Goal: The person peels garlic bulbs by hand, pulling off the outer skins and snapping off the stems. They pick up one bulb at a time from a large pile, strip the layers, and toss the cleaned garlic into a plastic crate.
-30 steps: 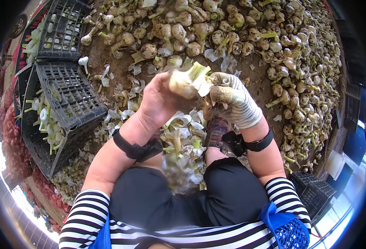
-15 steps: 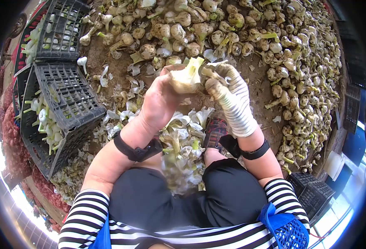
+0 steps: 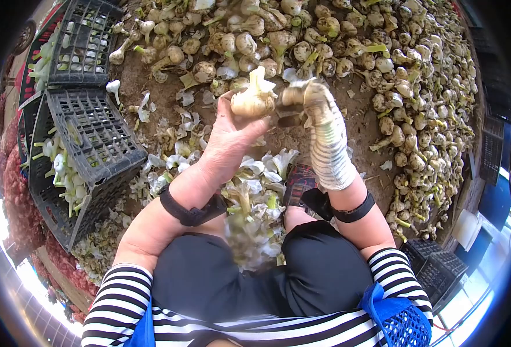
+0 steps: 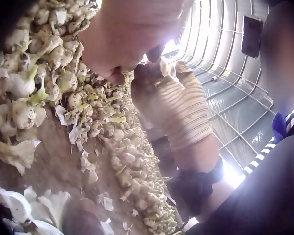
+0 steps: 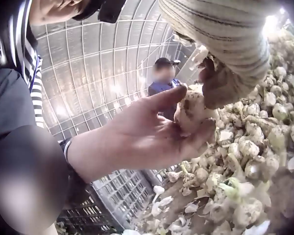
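Observation:
The bare left hand (image 3: 229, 139) holds a garlic bulb (image 3: 252, 102), its cut stem pointing up, between thumb and fingers. In the right wrist view the same bulb (image 5: 192, 111) rests in the left hand (image 5: 137, 132), with brown marks on its side. Just right of the bulb is the right hand (image 3: 325, 127) in a striped, dirt-stained glove, its fingers curled and blurred. Peeled skin shows at the gloved fingertips in the left wrist view, where the right hand (image 4: 174, 105) is seen from the side.
Unpeeled garlic (image 3: 406, 115) covers the ground ahead and to the right. Black crates (image 3: 96, 130) with white bulbs stand at the left. Loose skins (image 3: 255, 191) lie between the feet. Another person (image 5: 162, 83) in a cap shows behind, in the right wrist view.
The bulb has turned more upright in the left hand, and its stem looks narrower. The gloved hand has moved off the bulb, a little up and to the right.

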`<state>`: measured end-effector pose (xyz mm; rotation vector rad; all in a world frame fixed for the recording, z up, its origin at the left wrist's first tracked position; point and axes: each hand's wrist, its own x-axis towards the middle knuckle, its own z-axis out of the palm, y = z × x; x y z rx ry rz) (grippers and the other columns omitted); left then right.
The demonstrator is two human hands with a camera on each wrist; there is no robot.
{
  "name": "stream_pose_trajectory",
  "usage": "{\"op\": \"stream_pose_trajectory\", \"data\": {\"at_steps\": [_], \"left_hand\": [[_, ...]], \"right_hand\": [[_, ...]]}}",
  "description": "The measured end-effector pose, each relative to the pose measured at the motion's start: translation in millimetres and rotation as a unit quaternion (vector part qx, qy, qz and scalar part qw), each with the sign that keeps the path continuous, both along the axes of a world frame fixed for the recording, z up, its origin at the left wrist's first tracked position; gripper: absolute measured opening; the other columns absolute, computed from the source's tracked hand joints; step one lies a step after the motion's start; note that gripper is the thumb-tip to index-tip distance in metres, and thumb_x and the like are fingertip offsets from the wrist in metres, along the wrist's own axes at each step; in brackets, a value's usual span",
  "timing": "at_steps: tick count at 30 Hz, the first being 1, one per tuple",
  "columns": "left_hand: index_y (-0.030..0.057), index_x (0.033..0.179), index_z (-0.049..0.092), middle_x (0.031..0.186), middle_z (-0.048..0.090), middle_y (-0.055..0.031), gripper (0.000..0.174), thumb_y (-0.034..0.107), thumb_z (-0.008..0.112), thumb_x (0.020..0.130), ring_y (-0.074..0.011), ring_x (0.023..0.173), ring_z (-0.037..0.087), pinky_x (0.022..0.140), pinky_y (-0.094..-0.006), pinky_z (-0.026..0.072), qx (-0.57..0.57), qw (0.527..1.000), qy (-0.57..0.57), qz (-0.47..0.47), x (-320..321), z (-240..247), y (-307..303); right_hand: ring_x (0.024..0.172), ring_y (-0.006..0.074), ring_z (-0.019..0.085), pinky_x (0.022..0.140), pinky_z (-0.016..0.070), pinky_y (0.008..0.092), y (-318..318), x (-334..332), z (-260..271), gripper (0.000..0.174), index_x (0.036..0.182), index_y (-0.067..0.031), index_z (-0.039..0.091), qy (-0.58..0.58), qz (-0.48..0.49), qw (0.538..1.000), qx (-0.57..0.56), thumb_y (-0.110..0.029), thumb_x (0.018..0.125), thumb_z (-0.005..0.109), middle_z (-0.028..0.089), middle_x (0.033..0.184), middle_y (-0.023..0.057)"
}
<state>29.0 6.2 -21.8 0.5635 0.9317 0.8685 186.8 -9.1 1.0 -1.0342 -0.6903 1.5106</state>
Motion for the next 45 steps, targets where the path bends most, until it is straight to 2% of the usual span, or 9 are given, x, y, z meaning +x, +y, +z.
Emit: {"op": "stream_pose_trajectory", "data": {"at_steps": [10, 16, 19, 26, 29, 30, 37, 42, 45], "left_hand": [[0.0048, 0.122, 0.032, 0.107, 0.048, -0.0061, 0.069, 0.007, 0.074, 0.066, -0.0151, 0.097, 0.05, 0.084, -0.0282, 0.044, 0.275, 0.949, 0.154, -0.003, 7, -8, -1], [0.0028, 0.125, 0.04, 0.118, 0.053, -0.014, 0.053, 0.034, 0.053, 0.084, -0.0259, 0.101, 0.054, 0.087, -0.0392, 0.0434, -0.126, 0.958, -0.256, -0.043, -12, 12, 17], [0.0012, 0.131, 0.035, 0.125, 0.049, -0.0151, 0.053, 0.033, 0.043, 0.089, -0.0274, 0.105, 0.055, 0.08, -0.0366, 0.049, -0.121, 0.93, -0.341, -0.071, -20, -2, 18], [0.0011, 0.12, 0.049, 0.115, 0.056, -0.0127, 0.054, 0.037, 0.05, 0.08, -0.0242, 0.104, 0.055, 0.09, -0.0395, 0.042, -0.083, 0.948, -0.276, -0.136, -15, 2, 15], [0.0057, 0.104, 0.058, 0.099, 0.062, -0.0069, 0.039, 0.031, 0.044, 0.079, -0.0201, 0.091, 0.059, 0.082, -0.0397, 0.0462, -0.227, 0.954, -0.195, -0.028, -13, 2, 13], [0.0058, 0.105, 0.058, 0.099, 0.062, -0.0075, 0.038, 0.029, 0.042, 0.079, -0.0206, 0.09, 0.059, 0.08, -0.0396, 0.0471, -0.269, 0.953, -0.141, 0.001, -24, 23, 19], [-0.0049, 0.114, 0.041, 0.109, 0.051, -0.0213, 0.041, 0.012, 0.036, 0.077, -0.0268, 0.093, 0.055, 0.07, -0.0385, 0.0502, -0.023, 0.946, -0.126, 0.296, -192, 117, 78], [-0.006, 0.109, 0.043, 0.099, 0.056, -0.0199, 0.041, 0.03, 0.041, 0.089, -0.0331, 0.089, 0.059, 0.08, -0.0388, 0.0532, 0.236, 0.78, -0.011, 0.579, -371, 214, 127], [-0.0025, 0.091, 0.052, 0.087, 0.059, -0.0179, 0.024, 0.02, 0.052, 0.085, -0.0292, 0.085, 0.061, 0.081, -0.0389, 0.0517, 0.207, 0.855, -0.051, 0.473, -338, 189, 139]], "right_hand": [[0.081, 0.0073, 0.055, 0.074, 0.0464, 0.0224, 4, -18, -3, 0.024, 0.108, 0.0014, 0.057, -0.102, -0.039, 0.993, -0.034, -0.008, 0.086, 0.058, 0.062, 0.095, 0.0039], [0.084, 0.0081, 0.056, 0.074, 0.047, 0.0228, 9, -2, 8, 0.021, 0.106, -0.0003, 0.059, -0.054, -0.029, 0.997, -0.055, -0.008, 0.087, 0.054, 0.063, 0.096, 0.0045], [0.087, 0.0147, 0.06, 0.075, 0.0509, 0.0292, 11, 2, 8, 0.027, 0.112, -0.0034, 0.055, 0.198, 0.004, 0.974, -0.114, -0.014, 0.087, 0.057, 0.061, 0.102, 0.0055], [0.094, 0.0217, 0.059, 0.078, 0.0506, 0.0358, 8, 9, -9, 0.033, 0.112, -0.0036, 0.054, 0.064, 0.025, 0.992, -0.11, -0.026, 0.087, 0.053, 0.06, 0.105, 0.011], [0.106, 0.0282, 0.054, 0.09, 0.0435, 0.0444, 16, 0, -29, 0.053, 0.117, -0.0018, 0.05, 0.245, 0.095, 0.944, -0.2, -0.045, 0.087, 0.044, 0.054, 0.117, 0.0131], [0.065, 0.0152, 0.057, 0.058, 0.0463, 0.0281, 14, -1, -32, 0.034, 0.101, -0.0055, 0.057, 0.23, 0.019, 0.936, -0.267, -0.036, 0.087, 0.051, 0.06, 0.081, 0.0055], [0.046, 0.0087, 0.045, 0.039, 0.0324, 0.0228, -31, 35, -108, 0.017, 0.083, -0.0138, 0.059, 0.008, -0.023, 0.959, -0.283, -0.03, 0.084, 0.06, 0.052, 0.059, -0.0036], [0.044, 0.0077, 0.043, 0.038, 0.0312, 0.0211, -16, 14, -86, 0.018, 0.081, -0.0135, 0.061, 0.019, -0.086, 0.954, -0.288, -0.032, 0.084, 0.06, 0.051, 0.056, -0.0044], [0.052, 0.0092, 0.047, 0.045, 0.0371, 0.0228, -18, 12, -86, 0.023, 0.087, -0.0093, 0.06, -0.014, -0.028, 0.963, -0.266, -0.032, 0.086, 0.056, 0.055, 0.067, -0.0024]]}}
